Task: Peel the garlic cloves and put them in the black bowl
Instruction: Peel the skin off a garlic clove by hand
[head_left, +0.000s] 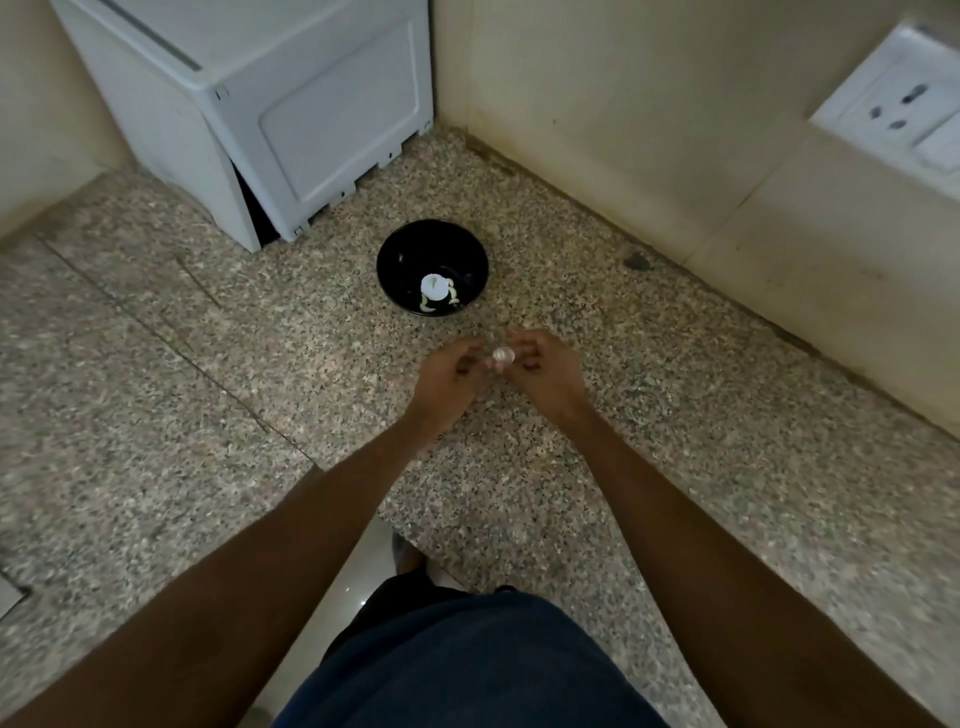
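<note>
Near the middle of the speckled granite bench (675, 415), the left hand (451, 375) and right hand (545, 370) pinch a small pale garlic clove (503, 356) between curled fingers: peeling seems underway. Next, strip the skin, then drop it into the round black bowl (400, 249) just beyond, holding peeled cloves.

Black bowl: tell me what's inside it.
The black bowl holds a few pale peeled garlic cloves on its bottom. Its near wall hides whatever lies tight against it.
</note>
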